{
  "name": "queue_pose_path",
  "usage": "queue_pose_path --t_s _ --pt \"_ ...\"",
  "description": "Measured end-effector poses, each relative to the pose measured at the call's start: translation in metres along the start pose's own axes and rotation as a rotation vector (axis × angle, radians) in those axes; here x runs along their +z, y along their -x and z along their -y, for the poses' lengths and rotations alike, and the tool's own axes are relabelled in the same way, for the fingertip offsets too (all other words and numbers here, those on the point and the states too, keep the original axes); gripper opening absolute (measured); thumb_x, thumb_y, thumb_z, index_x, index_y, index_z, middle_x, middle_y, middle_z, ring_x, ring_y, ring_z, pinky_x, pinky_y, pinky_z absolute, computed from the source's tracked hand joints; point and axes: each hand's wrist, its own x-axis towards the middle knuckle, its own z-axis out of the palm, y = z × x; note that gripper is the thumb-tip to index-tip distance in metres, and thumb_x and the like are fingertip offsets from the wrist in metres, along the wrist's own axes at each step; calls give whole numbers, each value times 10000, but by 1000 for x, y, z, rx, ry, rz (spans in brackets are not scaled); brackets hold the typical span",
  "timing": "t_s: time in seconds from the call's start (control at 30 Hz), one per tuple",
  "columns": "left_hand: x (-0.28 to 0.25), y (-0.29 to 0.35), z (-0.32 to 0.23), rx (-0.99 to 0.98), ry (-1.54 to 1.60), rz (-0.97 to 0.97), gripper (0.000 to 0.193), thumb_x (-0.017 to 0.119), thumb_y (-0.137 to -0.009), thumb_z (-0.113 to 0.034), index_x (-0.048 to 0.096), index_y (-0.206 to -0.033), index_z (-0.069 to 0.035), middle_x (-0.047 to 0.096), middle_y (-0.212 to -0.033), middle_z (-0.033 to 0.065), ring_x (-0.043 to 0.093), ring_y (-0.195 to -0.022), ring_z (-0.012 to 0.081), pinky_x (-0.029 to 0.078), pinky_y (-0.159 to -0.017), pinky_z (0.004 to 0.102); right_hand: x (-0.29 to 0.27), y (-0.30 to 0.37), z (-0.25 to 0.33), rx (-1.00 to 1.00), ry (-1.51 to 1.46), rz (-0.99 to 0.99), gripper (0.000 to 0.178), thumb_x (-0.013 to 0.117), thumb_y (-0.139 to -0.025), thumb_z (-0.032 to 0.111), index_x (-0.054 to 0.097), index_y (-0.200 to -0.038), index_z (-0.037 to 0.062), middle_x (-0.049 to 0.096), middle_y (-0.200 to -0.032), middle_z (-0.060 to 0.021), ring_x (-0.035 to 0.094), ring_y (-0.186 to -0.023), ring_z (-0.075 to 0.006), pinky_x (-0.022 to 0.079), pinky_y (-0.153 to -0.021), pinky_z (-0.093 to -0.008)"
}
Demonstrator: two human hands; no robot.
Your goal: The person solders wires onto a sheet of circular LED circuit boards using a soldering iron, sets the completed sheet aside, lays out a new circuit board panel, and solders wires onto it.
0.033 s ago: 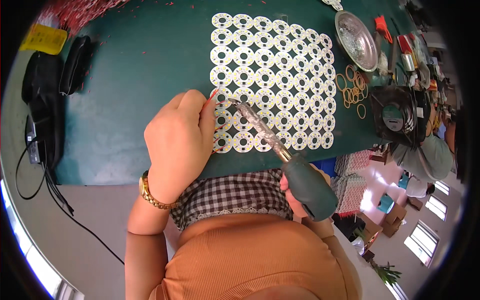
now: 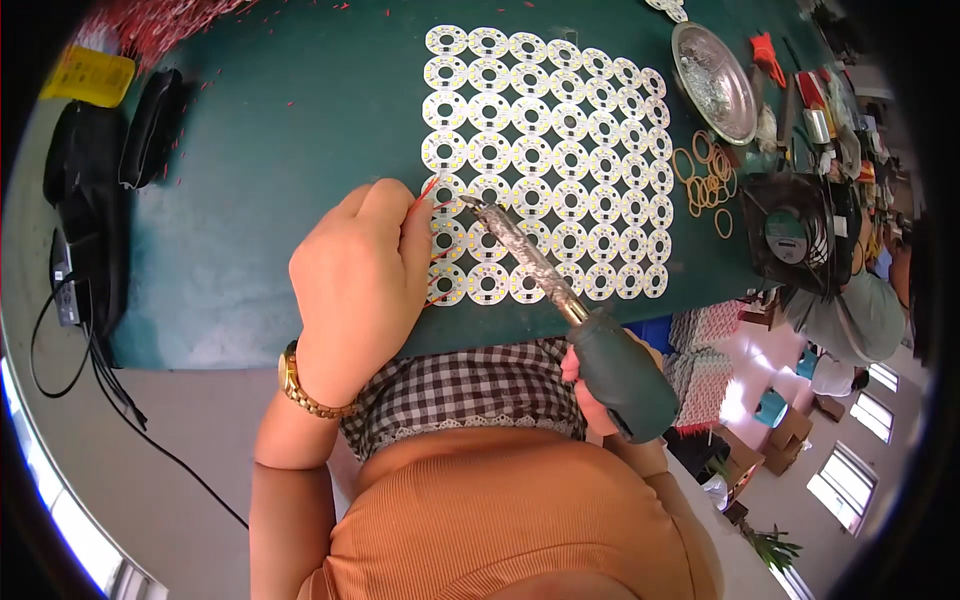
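Observation:
Small round white LED boards [image 2: 560, 160] lie in a joined grid on the green table, each with a hole in its middle. At the grid's left edge, my left hand [image 2: 355, 270] is closed with its fingertips pinching a thin red wire [image 2: 430, 187]; its grip is partly hidden by the hand. Short red wires lie on the left-edge boards nearer me. My right hand [image 2: 592, 402], mostly behind the handle, is wrapped round a soldering iron [image 2: 625, 375] with a dark green grip. Its tip is over the boards, close to the wire end; whether it touches is unclear.
Right of the grid are a metal dish [image 2: 752, 110], rubber bands [image 2: 712, 188] and a black fan [image 2: 790, 225]. A heap of red wires [image 2: 160, 28], a yellow container [image 2: 88, 78] and a black case [image 2: 152, 130] sit at left. Another person [image 2: 850, 315] is at far right.
The soldering iron has shifted very slightly to the right. My left hand keeps its place and its pinch.

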Motion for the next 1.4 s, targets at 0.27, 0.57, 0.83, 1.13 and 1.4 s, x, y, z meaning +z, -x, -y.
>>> queue_pose_path --t_s 0.27,0.57,0.83,1.13,1.4 --pt "-6 0 4 34 -17 25 181 654 -886 -146 535 -776 -64 568 -688 101 564 -592 301 427 -509 404 2 4 15 99 -106 -4 545 650 -899 475 552 -1179 17 569 -897 -78 572 -773 -157 492 -671 -298" --pt "-25 -14 7 43 110 -133 87 580 -944 -100 622 -927 -26 619 -772 148 599 -674 323 465 -588 379 1 0 -2 -75 -28 22 583 635 -903 495 551 -1222 14 577 -848 -78 578 -719 -157 477 -642 -307" --pt "-10 -8 10 10 136 3 185 572 -951 -133 549 -801 -26 515 -663 115 484 -569 265 392 -526 373 1 6 -23 -27 -10 14 479 623 -922 379 549 -1235 24 598 -802 -64 567 -695 -159 469 -646 -303" --pt "-2 -11 8 101 -30 14 202 632 -892 -135 520 -741 -59 535 -659 106 537 -577 302 409 -508 403 -2 -7 2 -173 242 88 418 615 -888 291 588 -1180 -6 632 -810 -80 581 -706 -162 469 -644 -297" --pt "1 -10 7 91 -101 4 228 642 -887 -155 505 -728 -64 526 -643 103 536 -566 297 404 -496 401 1 -13 15 -99 168 47 279 650 -853 251 652 -940 -14 639 -768 -68 593 -688 -149 481 -630 -290"
